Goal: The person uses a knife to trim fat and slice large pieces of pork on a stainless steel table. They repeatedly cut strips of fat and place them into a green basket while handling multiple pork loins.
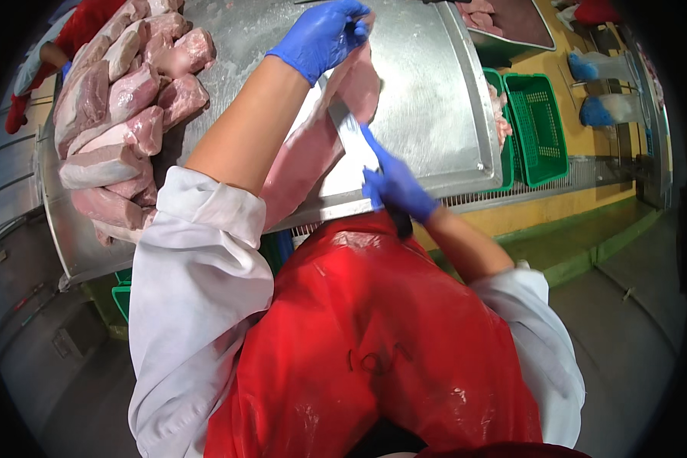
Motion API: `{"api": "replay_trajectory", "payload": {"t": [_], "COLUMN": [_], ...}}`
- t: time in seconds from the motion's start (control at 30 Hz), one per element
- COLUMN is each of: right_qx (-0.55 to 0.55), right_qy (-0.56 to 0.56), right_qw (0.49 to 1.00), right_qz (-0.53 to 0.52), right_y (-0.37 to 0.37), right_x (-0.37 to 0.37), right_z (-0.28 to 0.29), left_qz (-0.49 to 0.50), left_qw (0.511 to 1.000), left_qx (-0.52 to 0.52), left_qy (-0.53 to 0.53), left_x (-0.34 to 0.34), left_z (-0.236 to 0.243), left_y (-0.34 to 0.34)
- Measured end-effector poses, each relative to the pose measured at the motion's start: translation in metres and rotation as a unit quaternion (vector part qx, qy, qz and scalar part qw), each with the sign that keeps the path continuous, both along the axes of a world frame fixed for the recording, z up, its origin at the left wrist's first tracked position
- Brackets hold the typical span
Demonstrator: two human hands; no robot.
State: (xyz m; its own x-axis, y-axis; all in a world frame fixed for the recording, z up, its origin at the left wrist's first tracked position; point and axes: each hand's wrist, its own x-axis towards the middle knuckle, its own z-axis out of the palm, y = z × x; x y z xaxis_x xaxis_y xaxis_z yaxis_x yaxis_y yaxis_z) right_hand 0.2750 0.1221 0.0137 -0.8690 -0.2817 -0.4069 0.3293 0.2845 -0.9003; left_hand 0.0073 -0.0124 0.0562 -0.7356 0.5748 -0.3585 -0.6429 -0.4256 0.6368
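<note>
A long, pale pink slab of raw meat [305,164] lies slantwise on the steel table [435,99], its near end reaching the table's front edge. My left hand [322,40], in a blue glove, is closed on the far end of the meat, with a bit of it showing past the fingers. My right hand [398,182], also gloved in blue, grips a knife [349,131]; its handle is mostly hidden in the fingers. The blade lies against the right side of the slab, around its middle, pointing up and to the left.
Thick cuts of raw meat [133,95] are heaped at the table's left. Beyond its raised right rim stand a green basket [538,137] and another holding pale scraps [501,114]. A tray of meat [542,34] is at the far right. Another person's arm [52,55] shows far left.
</note>
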Motion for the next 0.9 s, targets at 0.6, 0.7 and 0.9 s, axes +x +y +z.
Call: {"api": "replay_trajectory", "payload": {"t": [0.6,0.7,0.9], "right_qx": [0.046,0.037,0.002], "right_qy": [-0.031,-0.074,-0.049], "right_qw": [0.998,0.992,0.995], "right_qz": [0.035,0.1,0.084], "right_y": [-0.085,-0.083,-0.136], "right_x": [0.04,0.1,0.026], "right_z": [0.026,0.037,0.047], "left_qz": [0.002,0.052,0.148], "left_qw": [0.945,0.929,0.876], "left_qx": [0.324,0.359,0.358], "left_qy": [0.055,0.074,0.287], "left_x": [0.094,0.111,0.195], "left_z": [0.133,0.185,0.262], "left_y": [-0.099,-0.159,-0.367]}}
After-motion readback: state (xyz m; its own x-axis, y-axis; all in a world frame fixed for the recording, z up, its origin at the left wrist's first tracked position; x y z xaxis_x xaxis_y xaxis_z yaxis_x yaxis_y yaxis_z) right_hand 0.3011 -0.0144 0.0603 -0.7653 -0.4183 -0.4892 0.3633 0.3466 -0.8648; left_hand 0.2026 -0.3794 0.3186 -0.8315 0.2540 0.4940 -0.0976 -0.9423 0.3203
